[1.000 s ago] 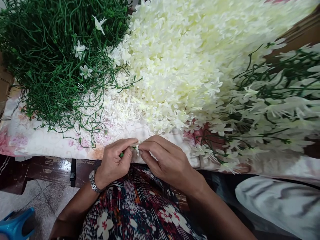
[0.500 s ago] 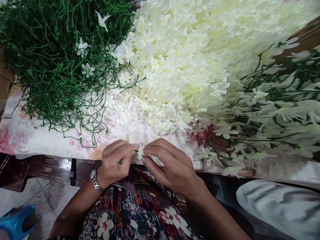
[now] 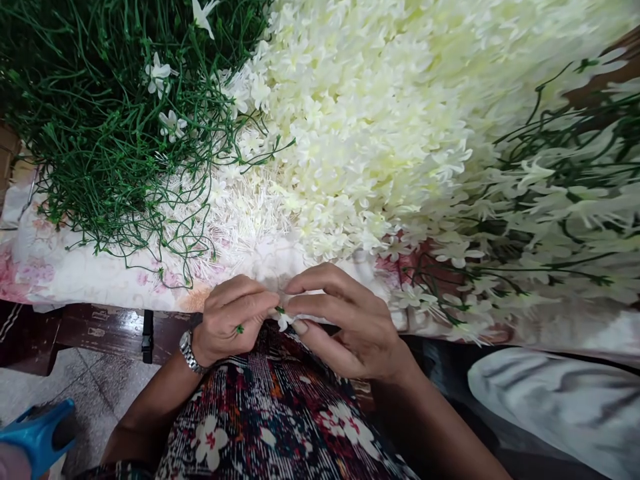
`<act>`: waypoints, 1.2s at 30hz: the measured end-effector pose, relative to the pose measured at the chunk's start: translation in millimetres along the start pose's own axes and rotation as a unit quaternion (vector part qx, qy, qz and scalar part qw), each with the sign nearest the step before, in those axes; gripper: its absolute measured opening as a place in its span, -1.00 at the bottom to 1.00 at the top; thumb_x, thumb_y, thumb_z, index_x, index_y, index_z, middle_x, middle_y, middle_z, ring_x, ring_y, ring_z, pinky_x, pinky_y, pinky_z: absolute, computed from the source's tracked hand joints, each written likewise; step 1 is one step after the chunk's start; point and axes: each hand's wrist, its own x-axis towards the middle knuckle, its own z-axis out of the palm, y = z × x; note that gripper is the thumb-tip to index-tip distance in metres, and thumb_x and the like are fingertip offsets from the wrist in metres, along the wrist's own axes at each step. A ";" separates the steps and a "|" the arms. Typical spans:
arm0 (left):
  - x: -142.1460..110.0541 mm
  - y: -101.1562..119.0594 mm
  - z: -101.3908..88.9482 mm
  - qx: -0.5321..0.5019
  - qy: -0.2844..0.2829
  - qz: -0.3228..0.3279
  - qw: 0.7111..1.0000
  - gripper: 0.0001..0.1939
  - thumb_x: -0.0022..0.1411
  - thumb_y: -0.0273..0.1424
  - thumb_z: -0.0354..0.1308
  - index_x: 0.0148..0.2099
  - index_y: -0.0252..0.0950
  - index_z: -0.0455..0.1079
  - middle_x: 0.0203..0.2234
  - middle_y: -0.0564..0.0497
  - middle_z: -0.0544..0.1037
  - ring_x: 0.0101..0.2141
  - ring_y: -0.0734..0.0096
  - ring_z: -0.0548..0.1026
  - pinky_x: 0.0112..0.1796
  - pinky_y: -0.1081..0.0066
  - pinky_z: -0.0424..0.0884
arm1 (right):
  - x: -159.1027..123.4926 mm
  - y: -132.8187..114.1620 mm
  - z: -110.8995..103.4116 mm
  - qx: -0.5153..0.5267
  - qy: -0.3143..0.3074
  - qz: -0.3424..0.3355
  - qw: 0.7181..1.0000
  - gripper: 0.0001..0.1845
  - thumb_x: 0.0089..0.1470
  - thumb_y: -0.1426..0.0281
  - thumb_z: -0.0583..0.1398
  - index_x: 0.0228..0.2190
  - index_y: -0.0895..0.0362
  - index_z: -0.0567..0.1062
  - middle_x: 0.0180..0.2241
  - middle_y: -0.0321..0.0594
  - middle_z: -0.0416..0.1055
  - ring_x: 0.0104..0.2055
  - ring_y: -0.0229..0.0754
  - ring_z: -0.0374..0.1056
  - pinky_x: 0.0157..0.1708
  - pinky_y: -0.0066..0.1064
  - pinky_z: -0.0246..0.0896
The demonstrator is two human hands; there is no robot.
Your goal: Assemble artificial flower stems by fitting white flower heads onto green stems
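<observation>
My left hand (image 3: 233, 318) pinches a thin green plastic stem (image 3: 241, 328) over my lap, at the table's near edge. Fingertip to fingertip with it, my right hand (image 3: 345, 320) pinches a small white artificial flower (image 3: 285, 321) at the stem's tip. A metal watch sits on my left wrist. Just beyond the hands lies a patch of fine white stamen pieces (image 3: 240, 220).
A tangle of bare green stems (image 3: 110, 127) fills the far left of the flowered cloth (image 3: 65, 273). A big heap of loose cream flowers (image 3: 380, 113) covers the middle. Finished flower sprays (image 3: 555, 220) lie at right. A blue object (image 3: 35, 437) sits on the floor at lower left.
Both hands have dropped slightly toward my lap. The white flower has come into plain view at the stem's tip between my fingertips.
</observation>
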 end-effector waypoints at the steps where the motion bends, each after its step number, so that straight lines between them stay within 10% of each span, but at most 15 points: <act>1: 0.1 -0.1 -0.1 -0.007 -0.003 -0.001 1.000 -0.75 -0.01 -0.67 0.07 -0.26 -0.34 0.36 -0.48 0.00 0.43 -0.47 0.52 0.37 -0.48 0.47 0.35 | -0.3 0.2 0.5 0.010 0.003 0.002 1.000 -0.74 -0.15 0.57 0.11 -0.31 0.15 0.36 -0.32 -0.15 0.29 -0.30 -0.25 0.24 -0.37 -0.35 0.24; 22: 2.5 -6.0 -3.0 -0.170 -0.059 -0.049 0.982 -0.82 0.02 -0.65 0.06 -0.34 -0.33 0.39 -0.54 0.03 0.40 -0.51 0.56 0.35 -0.48 0.50 0.30 | 6.9 2.9 1.8 0.191 -0.020 0.074 0.979 -0.86 -0.06 0.56 0.05 -0.40 0.20 0.39 -0.47 -0.22 0.31 -0.40 -0.33 0.23 -0.44 -0.44 0.18; 36: 6.3 -7.0 -3.9 -0.176 -0.110 -0.042 0.977 -0.89 0.04 -0.62 0.06 -0.38 -0.36 0.38 -0.55 0.00 0.40 -0.52 0.57 0.34 -0.51 0.52 0.29 | 10.5 3.0 -8.3 0.105 -0.121 0.063 0.985 -0.92 0.00 0.51 0.07 -0.44 0.18 0.36 -0.54 -0.25 0.33 -0.44 -0.36 0.21 -0.44 -0.49 0.15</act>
